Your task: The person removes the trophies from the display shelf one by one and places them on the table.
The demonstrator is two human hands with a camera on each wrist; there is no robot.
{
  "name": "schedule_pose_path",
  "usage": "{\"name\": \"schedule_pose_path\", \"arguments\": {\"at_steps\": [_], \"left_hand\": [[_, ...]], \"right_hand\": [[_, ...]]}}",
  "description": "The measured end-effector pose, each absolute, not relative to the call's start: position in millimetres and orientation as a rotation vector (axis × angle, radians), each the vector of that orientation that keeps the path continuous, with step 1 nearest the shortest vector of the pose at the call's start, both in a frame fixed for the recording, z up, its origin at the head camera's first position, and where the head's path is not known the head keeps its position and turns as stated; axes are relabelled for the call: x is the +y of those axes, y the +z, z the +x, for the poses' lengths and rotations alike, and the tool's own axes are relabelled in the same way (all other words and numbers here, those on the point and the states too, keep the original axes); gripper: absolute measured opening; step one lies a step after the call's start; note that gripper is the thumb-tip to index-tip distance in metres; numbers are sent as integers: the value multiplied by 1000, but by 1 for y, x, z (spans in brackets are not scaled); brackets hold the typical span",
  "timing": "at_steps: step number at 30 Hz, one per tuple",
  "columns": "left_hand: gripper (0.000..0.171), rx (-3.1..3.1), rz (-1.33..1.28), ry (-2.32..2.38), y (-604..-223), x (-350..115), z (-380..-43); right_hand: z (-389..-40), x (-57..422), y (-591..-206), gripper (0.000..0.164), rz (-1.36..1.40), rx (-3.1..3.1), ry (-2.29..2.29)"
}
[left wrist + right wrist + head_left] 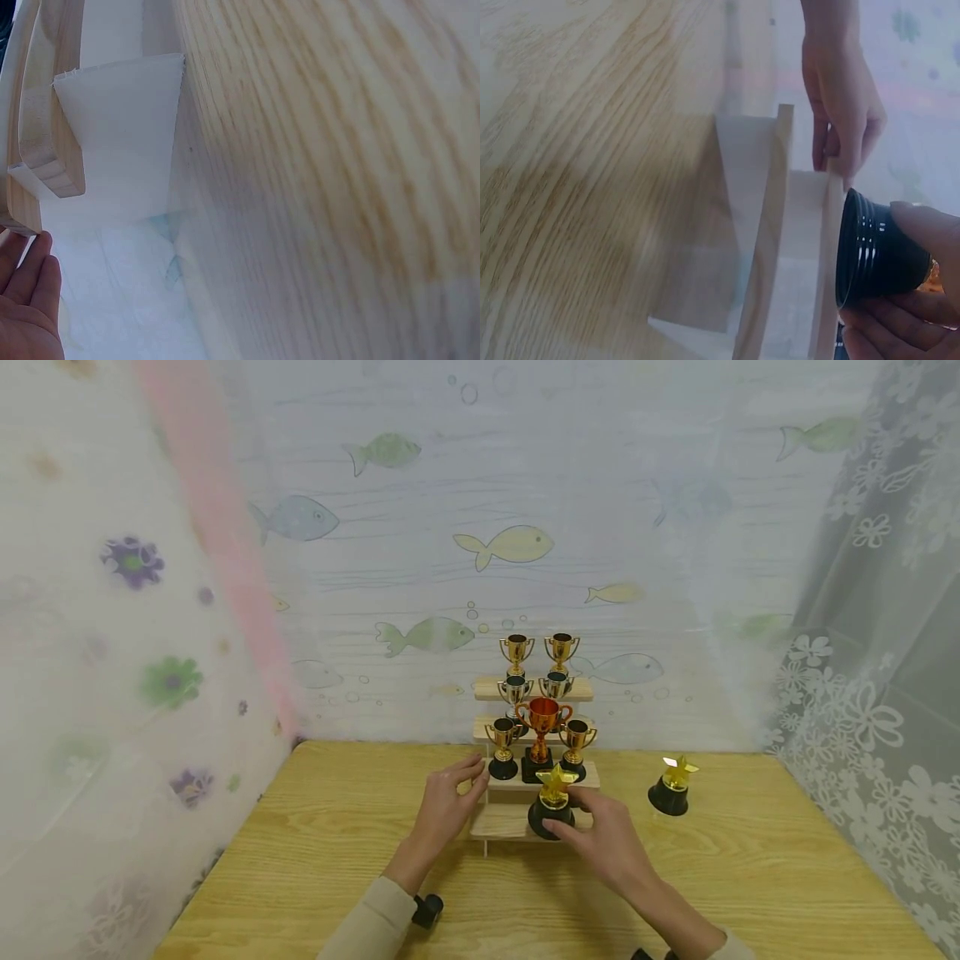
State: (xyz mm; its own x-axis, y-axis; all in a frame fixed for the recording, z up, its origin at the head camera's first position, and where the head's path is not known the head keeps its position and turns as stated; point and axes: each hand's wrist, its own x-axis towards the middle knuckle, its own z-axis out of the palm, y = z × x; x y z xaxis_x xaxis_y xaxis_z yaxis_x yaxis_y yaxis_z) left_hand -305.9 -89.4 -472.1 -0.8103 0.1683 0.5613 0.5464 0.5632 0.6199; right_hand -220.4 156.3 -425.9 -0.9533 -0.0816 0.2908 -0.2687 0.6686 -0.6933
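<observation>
My right hand (603, 839) pinches the black base of a gold star trophy (555, 789) in front of the lower tiers of a wooden tiered stand (502, 822). In the right wrist view, the black base (881, 251) sits between thumb and fingers, tilted, its rim close to a board edge. My left hand (447, 797) is at the stand's left end; its fingers (26, 281) reach out straight, tips at a board's end. Two small gold cups (503, 747) flank an orange-bronze cup (542, 727) on the tier above the lowest.
Silver cups (515, 691) and gold cups (562, 649) occupy the upper tiers. Another gold star trophy (670, 789) with a black base stands on the wooden table (337, 860), right of the stand. A fish-patterned curtain (420, 568) hangs behind.
</observation>
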Motion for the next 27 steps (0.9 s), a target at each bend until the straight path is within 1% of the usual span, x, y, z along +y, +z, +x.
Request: {"name": "schedule_pose_path", "arguments": {"at_steps": [5, 27], "left_hand": [[31, -2363, -570, -1152, -472, -89, -306], [30, -2345, -585, -1191, -472, -89, -306]], "right_hand": [[-219, 163, -423, 62, 274, -2655, 1160], [-221, 193, -416, 58, 335, -2551, 1035]]}}
